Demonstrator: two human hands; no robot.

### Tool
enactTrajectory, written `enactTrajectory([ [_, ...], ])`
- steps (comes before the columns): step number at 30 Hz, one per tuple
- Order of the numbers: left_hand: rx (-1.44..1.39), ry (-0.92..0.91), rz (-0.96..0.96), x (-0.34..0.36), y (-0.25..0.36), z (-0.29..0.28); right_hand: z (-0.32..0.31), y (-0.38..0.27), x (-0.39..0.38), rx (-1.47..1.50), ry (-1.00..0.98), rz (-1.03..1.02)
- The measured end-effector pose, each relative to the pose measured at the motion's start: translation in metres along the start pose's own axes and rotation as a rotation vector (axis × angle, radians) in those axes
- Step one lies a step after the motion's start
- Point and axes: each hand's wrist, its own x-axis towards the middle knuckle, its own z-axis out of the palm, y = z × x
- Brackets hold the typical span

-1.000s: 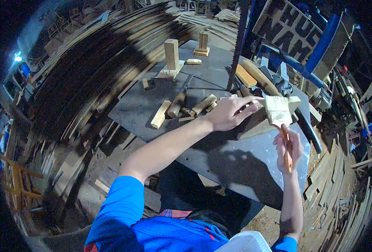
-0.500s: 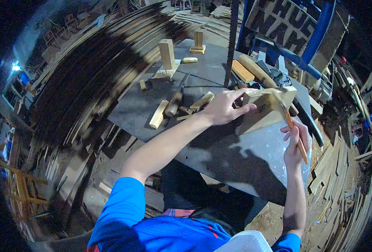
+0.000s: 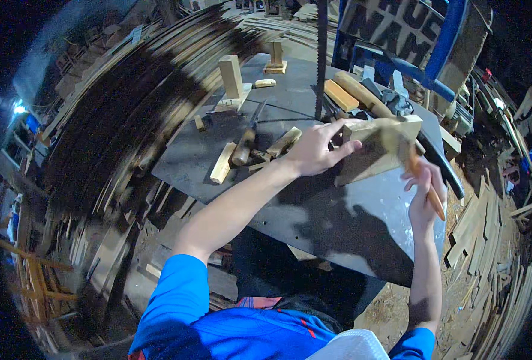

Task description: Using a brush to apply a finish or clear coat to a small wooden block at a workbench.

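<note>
On the grey metal tabletop (image 3: 314,210), my left hand (image 3: 320,147) grips the left end of a pale wooden block (image 3: 411,126), thumb on the near side and fingers over the far side. The block stands on edge, its near face partly in shadow. My right hand (image 3: 423,191) is closed round the orange-brown handle of a brush (image 3: 437,206). Its pale head is smeared by motion against the right part of the block. The butt of the handle sticks out below my right fingers.
A toothed saw blade (image 3: 321,60) rises vertically just beyond the block. Left of my left hand lie a wooden-handled chisel (image 3: 243,153) and wood offcuts (image 3: 222,163). Farther back stands a wooden post on a base (image 3: 230,77). An orange block (image 3: 340,95) lies behind the workpiece.
The brush head has shifted slightly along the block and its handle shows less. My left hand keeps its hold on the block. The whole view has shifted slightly.
</note>
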Motion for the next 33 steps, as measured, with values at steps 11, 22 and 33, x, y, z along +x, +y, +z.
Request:
enactTrajectory([
  [11, -0.036, -0.015, -0.12, 0.003, 0.002, -0.004, -0.004, 0.009, -0.004, 0.021, -0.506, 0.006],
  [22, -0.066, 0.035, -0.034, 0.003, 0.0, -0.002, -0.008, 0.007, 0.0, 0.004, -0.404, -0.069],
  [33, -0.053, 0.045, -0.03, 0.003, 0.001, -0.006, -0.009, 0.014, 0.015, 0.13, 0.14, 0.127],
])
